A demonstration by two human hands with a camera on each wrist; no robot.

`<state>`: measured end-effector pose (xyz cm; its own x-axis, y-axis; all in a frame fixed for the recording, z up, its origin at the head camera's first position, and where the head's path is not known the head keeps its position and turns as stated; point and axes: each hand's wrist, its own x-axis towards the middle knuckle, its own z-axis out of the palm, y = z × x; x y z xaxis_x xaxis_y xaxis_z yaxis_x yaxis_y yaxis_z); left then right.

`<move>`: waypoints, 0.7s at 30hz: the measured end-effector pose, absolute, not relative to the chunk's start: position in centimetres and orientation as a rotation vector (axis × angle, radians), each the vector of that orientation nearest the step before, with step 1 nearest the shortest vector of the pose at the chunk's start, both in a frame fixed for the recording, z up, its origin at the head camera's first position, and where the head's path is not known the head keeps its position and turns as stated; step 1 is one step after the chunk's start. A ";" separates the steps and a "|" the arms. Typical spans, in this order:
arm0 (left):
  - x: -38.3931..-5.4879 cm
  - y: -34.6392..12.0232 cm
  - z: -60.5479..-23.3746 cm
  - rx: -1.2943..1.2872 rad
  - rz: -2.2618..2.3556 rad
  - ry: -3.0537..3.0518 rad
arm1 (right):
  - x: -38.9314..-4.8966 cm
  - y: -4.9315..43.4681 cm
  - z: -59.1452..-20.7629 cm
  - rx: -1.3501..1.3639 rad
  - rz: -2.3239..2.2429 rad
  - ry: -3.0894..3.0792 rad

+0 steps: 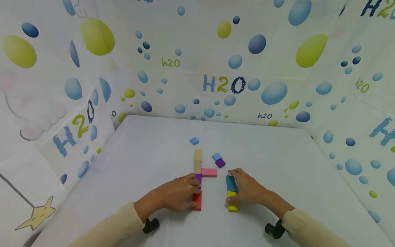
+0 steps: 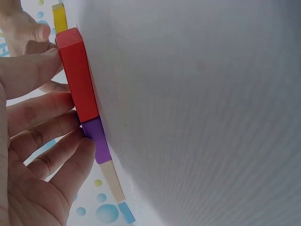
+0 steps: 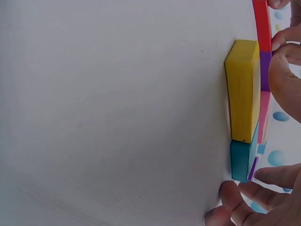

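My left hand (image 1: 179, 193) rests its fingertips on a red block (image 1: 197, 202) and the purple block (image 1: 198, 178) beyond it. In the left wrist view the thumb touches the red block near its close end, and the fingers reach along to the purple one. My right hand (image 1: 248, 188) spans a second line, a yellow block (image 1: 232, 207) end to end with a teal block (image 1: 230, 183). Its thumb lies by the yellow block; its fingertips are around the teal block's far end. Two natural wood blocks (image 1: 198, 161) continue the left line, and a pink block (image 1: 209, 172) juts rightward from it.
Beyond the right hand, a light blue block (image 1: 217, 156) meets a small purple block (image 1: 220, 163) at a corner. Another blue block (image 1: 194, 141) sits farther back. A white cloth (image 1: 148, 144) covers the table, and printed curtains (image 1: 197, 44) enclose it on three sides.
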<state>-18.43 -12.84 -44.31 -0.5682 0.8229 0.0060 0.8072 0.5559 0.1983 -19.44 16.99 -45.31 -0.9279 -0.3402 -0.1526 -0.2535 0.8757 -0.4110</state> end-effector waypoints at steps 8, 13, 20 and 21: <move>-18.3 -12.9 -44.2 1.396 0.281 2.686 | -18.7 17.6 -44.9 -0.538 -0.454 2.821; -18.4 -12.9 -44.3 1.386 0.284 2.685 | -18.4 18.0 -45.1 -0.567 -0.440 2.828; -18.3 -12.8 -44.3 1.388 0.297 2.683 | -18.2 18.3 -45.2 -0.585 -0.499 2.823; -18.3 -12.8 -44.2 1.390 0.296 2.683 | -18.2 18.4 -45.3 -0.587 -0.507 2.822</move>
<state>-18.34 -12.82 -44.25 -0.5765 0.8171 -0.0039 0.7966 0.5631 0.2201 -18.18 18.37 -45.26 -0.8974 -0.4192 -0.1375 -0.3451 0.8613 -0.3730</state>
